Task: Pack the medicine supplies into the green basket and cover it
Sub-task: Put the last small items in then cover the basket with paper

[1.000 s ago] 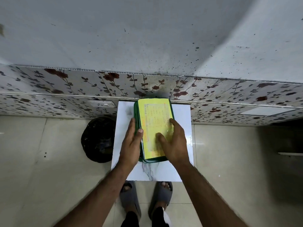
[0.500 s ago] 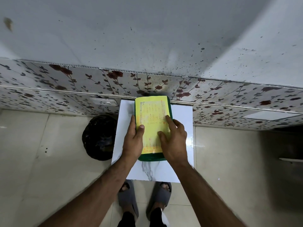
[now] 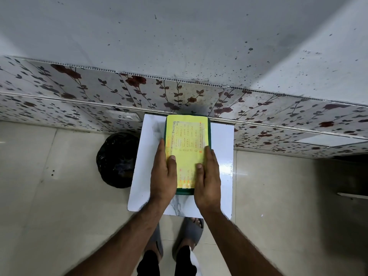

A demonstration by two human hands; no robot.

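The green basket point(image 3: 184, 191) stands on a small white marble-patterned table point(image 3: 221, 156), pushed against the wall. A yellow sheet with handwriting point(image 3: 187, 140) lies flat over its top and hides what is inside. My left hand point(image 3: 163, 172) grips the basket's left side, thumb pressing on the yellow sheet. My right hand point(image 3: 208, 176) holds the right side the same way, thumb on the sheet. Only a thin green rim shows around the cover.
A black bin lined with a plastic bag point(image 3: 117, 159) sits on the tiled floor left of the table. Floral wall panels point(image 3: 79, 92) run behind. My feet in grey sandals point(image 3: 191, 232) stand just before the table's front edge.
The yellow sheet now lies squarely over the basket. Both hands slid from on top of the sheet out to the basket's sides. My right hand moved right, off the middle of the cover.
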